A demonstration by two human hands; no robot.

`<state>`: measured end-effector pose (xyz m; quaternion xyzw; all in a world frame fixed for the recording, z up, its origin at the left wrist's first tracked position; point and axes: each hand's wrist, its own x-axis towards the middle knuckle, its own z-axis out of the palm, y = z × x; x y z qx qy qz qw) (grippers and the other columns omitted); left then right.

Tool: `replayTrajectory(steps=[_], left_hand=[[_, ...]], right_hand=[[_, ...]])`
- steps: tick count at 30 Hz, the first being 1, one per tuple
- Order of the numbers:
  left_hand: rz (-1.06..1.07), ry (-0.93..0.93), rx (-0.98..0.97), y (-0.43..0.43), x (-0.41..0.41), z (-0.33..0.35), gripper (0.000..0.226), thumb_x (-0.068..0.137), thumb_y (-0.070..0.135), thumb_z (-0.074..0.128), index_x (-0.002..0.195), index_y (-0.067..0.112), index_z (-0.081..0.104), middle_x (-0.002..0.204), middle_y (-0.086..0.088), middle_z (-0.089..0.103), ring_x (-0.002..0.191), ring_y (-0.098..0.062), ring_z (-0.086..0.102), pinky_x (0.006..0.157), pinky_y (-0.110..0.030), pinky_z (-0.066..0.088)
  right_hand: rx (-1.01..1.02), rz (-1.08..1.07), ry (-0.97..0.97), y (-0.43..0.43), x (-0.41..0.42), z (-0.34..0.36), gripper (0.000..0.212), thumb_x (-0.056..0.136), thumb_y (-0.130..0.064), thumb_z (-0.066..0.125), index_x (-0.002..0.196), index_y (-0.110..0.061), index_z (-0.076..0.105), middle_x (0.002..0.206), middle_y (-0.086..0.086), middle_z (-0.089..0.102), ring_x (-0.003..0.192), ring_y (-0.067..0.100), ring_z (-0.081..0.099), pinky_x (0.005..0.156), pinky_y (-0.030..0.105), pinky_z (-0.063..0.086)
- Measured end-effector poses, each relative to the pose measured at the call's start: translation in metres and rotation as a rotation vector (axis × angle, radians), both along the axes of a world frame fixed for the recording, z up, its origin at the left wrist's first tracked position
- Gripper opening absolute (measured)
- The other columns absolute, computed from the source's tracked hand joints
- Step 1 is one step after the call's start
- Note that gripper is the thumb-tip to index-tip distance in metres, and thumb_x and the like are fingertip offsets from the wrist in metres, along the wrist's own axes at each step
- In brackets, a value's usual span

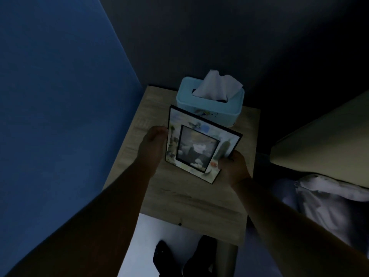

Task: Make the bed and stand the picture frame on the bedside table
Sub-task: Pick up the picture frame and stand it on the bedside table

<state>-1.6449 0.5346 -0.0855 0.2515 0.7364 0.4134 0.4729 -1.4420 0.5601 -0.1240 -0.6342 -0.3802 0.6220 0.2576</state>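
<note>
Dim light. The black-edged rectangular picture frame (199,146) leans back over the light wooden bedside desk (189,202), just in front of the pale blue plastic tissue box (209,105); contact with the desk cannot be told. The left hand (154,144) grips its left edge; the right hand (233,168) pinches its lower right corner. Crumpled white bedding (329,198) lies to the right.

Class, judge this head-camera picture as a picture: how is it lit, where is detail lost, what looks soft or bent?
Head view: dim, both forearms nearly black; brightest are the pale blue plastic tissue box and the black-edged painted picture frame, gripped by the left hand and right hand; its photo looks blurred; edges of the light wooden bedside table slant, fitting a wide-angle lens.
</note>
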Motion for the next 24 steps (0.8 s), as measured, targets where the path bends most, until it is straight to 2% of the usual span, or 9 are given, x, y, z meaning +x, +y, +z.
replayTrajectory(steps=[1, 2, 3, 5, 7, 10, 14, 21, 24], left_hand=[[0.020, -0.015, -0.007, -0.002, -0.001, -0.002, 0.019, 0.095, 0.025, 0.047, 0.082, 0.037, 0.056, 0.105, -0.003, 0.059, 0.103, -0.021, 0.054, 0.097, -0.037, 0.042], [0.042, -0.035, -0.006, -0.005, -0.001, -0.004, 0.018, 0.095, 0.026, 0.047, 0.082, 0.035, 0.056, 0.100, -0.003, 0.060, 0.098, -0.022, 0.054, 0.092, -0.037, 0.044], [0.063, -0.056, 0.001, -0.007, -0.002, -0.006, 0.017, 0.095, 0.027, 0.046, 0.083, 0.034, 0.056, 0.095, -0.002, 0.060, 0.093, -0.021, 0.055, 0.086, -0.034, 0.045], [0.102, -0.076, 0.008, -0.010, -0.003, -0.009, 0.015, 0.096, 0.029, 0.043, 0.091, 0.028, 0.057, 0.091, -0.001, 0.061, 0.084, -0.018, 0.056, 0.075, -0.029, 0.044], [0.121, -0.069, 0.017, -0.013, -0.003, -0.012, 0.020, 0.098, 0.033, 0.040, 0.103, 0.023, 0.056, 0.093, -0.002, 0.061, 0.083, -0.017, 0.057, 0.072, -0.027, 0.045], [0.127, -0.068, 0.044, -0.016, -0.002, -0.010, 0.023, 0.100, 0.033, 0.036, 0.105, 0.021, 0.054, 0.087, 0.003, 0.062, 0.079, -0.014, 0.058, 0.066, -0.024, 0.047], [0.124, -0.068, 0.060, -0.019, 0.001, -0.008, 0.026, 0.101, 0.029, 0.033, 0.109, 0.013, 0.053, 0.082, 0.003, 0.060, 0.070, -0.009, 0.058, 0.051, -0.008, 0.048], [0.122, -0.084, 0.104, -0.026, 0.006, -0.008, 0.022, 0.100, 0.032, 0.035, 0.092, 0.027, 0.055, 0.086, 0.004, 0.062, 0.078, -0.009, 0.059, 0.064, -0.019, 0.048], [0.093, -0.071, 0.095, -0.029, 0.011, 0.002, 0.026, 0.100, 0.034, 0.034, 0.114, 0.021, 0.052, 0.097, 0.004, 0.061, 0.087, -0.009, 0.058, 0.070, -0.021, 0.045]], right_hand=[[-0.015, 0.001, 0.008, 0.002, 0.000, -0.001, 0.019, 0.076, 0.012, 0.056, 0.063, -0.002, 0.054, 0.050, -0.015, 0.059, 0.063, 0.020, 0.049, 0.060, 0.026, 0.039], [-0.015, 0.003, 0.023, 0.001, 0.000, 0.002, 0.010, 0.074, 0.012, 0.059, 0.082, 0.006, 0.062, 0.070, -0.002, 0.065, 0.074, 0.026, 0.055, 0.068, 0.030, 0.044], [-0.028, -0.008, 0.046, 0.002, -0.001, 0.000, 0.027, 0.075, 0.014, 0.060, 0.102, 0.009, 0.062, 0.089, 0.007, 0.064, 0.086, 0.029, 0.058, 0.072, 0.033, 0.046], [-0.038, -0.023, 0.065, 0.004, -0.005, 0.001, 0.037, 0.081, 0.017, 0.053, 0.117, 0.009, 0.057, 0.103, 0.012, 0.059, 0.095, 0.030, 0.058, 0.069, 0.031, 0.051], [-0.038, -0.026, 0.057, 0.004, -0.006, -0.001, 0.038, 0.081, 0.019, 0.052, 0.117, 0.008, 0.057, 0.104, 0.014, 0.060, 0.099, 0.034, 0.060, 0.069, 0.033, 0.052], [-0.018, -0.040, 0.026, 0.005, -0.007, -0.006, 0.039, 0.076, 0.019, 0.057, 0.113, 0.007, 0.059, 0.099, 0.014, 0.064, 0.099, 0.037, 0.061, 0.081, 0.041, 0.053], [-0.003, -0.058, 0.037, 0.004, -0.006, -0.007, 0.035, 0.075, 0.019, 0.054, 0.105, 0.002, 0.062, 0.080, 0.007, 0.063, 0.083, 0.030, 0.060, 0.059, 0.027, 0.050], [0.034, -0.079, -0.005, 0.000, -0.008, -0.009, 0.037, 0.078, 0.014, 0.057, 0.113, 0.001, 0.059, 0.107, 0.019, 0.064, 0.097, 0.035, 0.061, 0.079, 0.040, 0.051], [0.115, -0.063, -0.057, -0.006, -0.008, -0.002, 0.038, 0.084, 0.004, 0.059, 0.121, -0.006, 0.056, 0.113, 0.015, 0.063, 0.101, 0.032, 0.061, 0.080, 0.038, 0.052]])
